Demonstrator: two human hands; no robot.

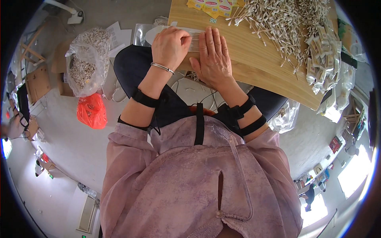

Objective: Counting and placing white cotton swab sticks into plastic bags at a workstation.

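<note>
At the table's near edge, a flat row of cotton swabs (194,42) lies between my hands. My right hand (214,53) rests flat with straight fingers at the right end of that row, its thumb apart. The fingers of my left hand (170,47) are curled in at the row's left end; what they pinch, if anything, is hidden. Under and beyond the left hand, a clear plastic bag (141,35) and a white sheet-like piece (151,34) stick out past the table's left edge.
A large heap of loose swabs (278,23) covers the wooden table's (254,59) far right, beside a pile of packed swab bags (323,59). Yellow printed cards (214,7) lie at the far edge. On the floor at left are a swab-filled sack (85,63) and a red bag (92,111).
</note>
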